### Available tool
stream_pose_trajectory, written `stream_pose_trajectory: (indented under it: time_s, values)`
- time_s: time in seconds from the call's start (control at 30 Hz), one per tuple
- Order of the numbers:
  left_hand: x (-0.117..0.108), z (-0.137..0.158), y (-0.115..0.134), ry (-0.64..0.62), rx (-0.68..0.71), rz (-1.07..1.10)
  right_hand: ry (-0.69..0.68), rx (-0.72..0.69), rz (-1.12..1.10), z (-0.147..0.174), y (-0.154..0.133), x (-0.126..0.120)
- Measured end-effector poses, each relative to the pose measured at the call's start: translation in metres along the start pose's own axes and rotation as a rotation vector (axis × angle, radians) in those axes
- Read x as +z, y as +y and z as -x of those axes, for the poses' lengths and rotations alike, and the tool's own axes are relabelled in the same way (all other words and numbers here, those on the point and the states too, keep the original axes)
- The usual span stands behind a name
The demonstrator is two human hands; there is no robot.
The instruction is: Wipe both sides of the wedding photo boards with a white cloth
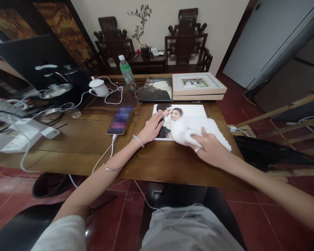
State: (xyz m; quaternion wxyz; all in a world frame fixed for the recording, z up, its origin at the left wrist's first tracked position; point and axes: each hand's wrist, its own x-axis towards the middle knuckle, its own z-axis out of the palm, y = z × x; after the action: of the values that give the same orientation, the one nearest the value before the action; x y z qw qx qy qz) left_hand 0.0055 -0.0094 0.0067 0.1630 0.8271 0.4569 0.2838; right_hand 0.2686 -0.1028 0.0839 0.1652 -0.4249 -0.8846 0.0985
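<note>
A photo panel [193, 110] with a picture of a couple lies flat on the wooden table in front of me. My left hand [154, 127] rests on its left edge, palm down and fingers stretched out. In my right hand [209, 146] is a fluffy white cloth [209, 129], bunched under the fingers and spread over the panel's right part. The cloth hides that part of the picture and hangs past the panel's lower right corner.
Behind the panel lie a dark photo panel [157, 89] and stacked framed pictures [199, 85]. Left of it are a charging phone [120, 120], a green-labelled bottle [128, 74], a lidded white cup [98, 87], a power strip [28, 134] and loose cables.
</note>
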Motion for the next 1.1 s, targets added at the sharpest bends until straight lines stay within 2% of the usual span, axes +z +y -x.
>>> stream_pose_trajectory:
  time_s: [0.1,0.2,0.3,0.47,0.53,0.6,0.7,0.83,0.97,1.03,1.1]
  values:
    - [0.000,0.000,0.001,-0.009,-0.016,-0.005,-0.032,-0.076,0.002,0.018,-0.010,0.001]
    - [-0.001,0.000,0.002,-0.017,-0.009,-0.009,-0.070,-0.070,0.018,0.004,-0.006,0.001]
    - [-0.002,0.000,0.001,-0.006,0.005,-0.005,-0.084,0.000,-0.003,-0.034,0.009,-0.001]
    - [-0.003,0.001,0.000,0.001,0.026,0.019,0.002,0.063,-0.034,-0.113,0.043,-0.002]
    - [-0.004,0.001,0.000,-0.005,0.022,0.022,0.039,0.090,-0.039,-0.133,0.052,0.000]
    - [-0.004,0.001,-0.001,-0.010,0.017,0.019,0.061,0.121,-0.047,-0.140,0.054,0.004]
    - [-0.003,0.001,-0.001,-0.005,0.019,0.014,0.040,0.124,-0.038,-0.123,0.043,0.011]
    - [0.000,0.000,0.000,0.002,0.006,0.018,-0.012,0.019,0.032,-0.068,0.011,0.018]
    - [-0.001,-0.001,0.002,-0.012,-0.004,-0.016,-0.050,-0.079,0.026,-0.016,-0.020,0.014]
    - [-0.002,-0.001,0.004,-0.020,-0.008,-0.026,-0.071,-0.089,0.013,-0.004,-0.027,0.010]
    - [-0.002,-0.001,0.005,-0.026,-0.019,-0.027,-0.094,-0.079,-0.002,-0.006,-0.028,0.006]
